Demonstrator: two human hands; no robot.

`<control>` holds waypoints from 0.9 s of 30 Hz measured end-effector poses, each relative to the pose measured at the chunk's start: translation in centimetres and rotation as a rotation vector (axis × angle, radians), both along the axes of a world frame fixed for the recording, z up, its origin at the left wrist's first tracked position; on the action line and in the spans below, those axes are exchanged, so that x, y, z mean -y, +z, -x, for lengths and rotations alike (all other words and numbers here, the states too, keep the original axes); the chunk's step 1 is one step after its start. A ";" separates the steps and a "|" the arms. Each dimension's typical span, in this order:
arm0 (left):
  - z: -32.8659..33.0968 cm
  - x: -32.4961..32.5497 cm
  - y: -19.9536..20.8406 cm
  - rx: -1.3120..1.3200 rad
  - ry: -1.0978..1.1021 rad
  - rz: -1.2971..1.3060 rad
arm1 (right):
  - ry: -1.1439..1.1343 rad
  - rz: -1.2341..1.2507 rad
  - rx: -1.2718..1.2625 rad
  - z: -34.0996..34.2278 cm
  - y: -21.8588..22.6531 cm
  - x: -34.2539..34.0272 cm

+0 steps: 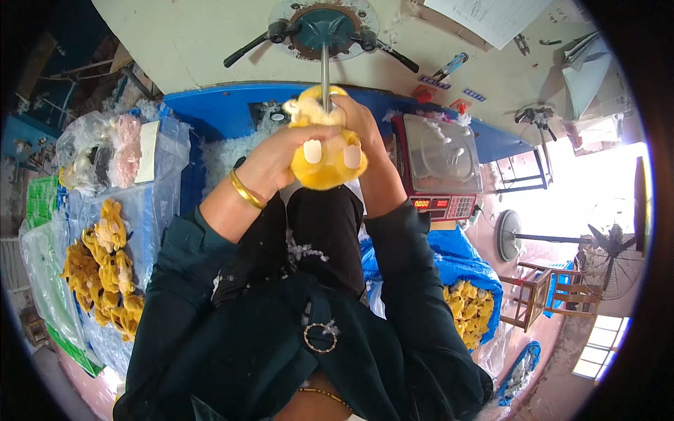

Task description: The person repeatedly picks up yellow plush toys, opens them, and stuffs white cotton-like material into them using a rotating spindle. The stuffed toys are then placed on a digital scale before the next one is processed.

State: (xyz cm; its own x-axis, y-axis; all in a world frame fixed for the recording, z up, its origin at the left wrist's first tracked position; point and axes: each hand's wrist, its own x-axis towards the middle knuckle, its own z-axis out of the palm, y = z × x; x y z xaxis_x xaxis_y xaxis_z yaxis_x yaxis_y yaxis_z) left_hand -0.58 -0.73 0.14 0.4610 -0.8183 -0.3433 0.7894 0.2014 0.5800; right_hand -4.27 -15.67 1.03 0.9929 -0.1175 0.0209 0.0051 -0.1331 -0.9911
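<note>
Between my two hands is a yellow plush toy [324,165] with two pale foot soles and a cream patch near its upper end. My left hand [298,144] closes round its left side, the thumb lying across the middle. My right hand [353,116] grips the upper right side, fingers partly hidden behind the plush. A thin metal tube [325,74] comes down from a green machine head [324,31] and ends at the toy's upper part, its tip hidden in the plush.
Left, yellow-brown plush skins [109,274] lie on plastic beside a green crate [42,200]. A digital scale [446,158] stands right of my hands, above a blue sack [456,252] of yellow plush pieces. White fluff [228,158] covers the blue surface. Pliers [451,67] and papers [491,17] lie on the machine's panel.
</note>
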 end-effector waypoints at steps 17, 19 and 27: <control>3.2 -3.0 1.2 0.169 -0.131 -0.050 | -0.165 0.157 0.115 5.2 -4.9 2.0; 3.0 -4.4 -0.8 0.142 -0.229 -0.103 | -0.212 0.324 0.073 6.5 -8.3 5.2; 3.1 -5.9 -3.9 0.202 -0.272 -0.181 | -1.106 0.513 -0.650 17.7 -14.8 26.1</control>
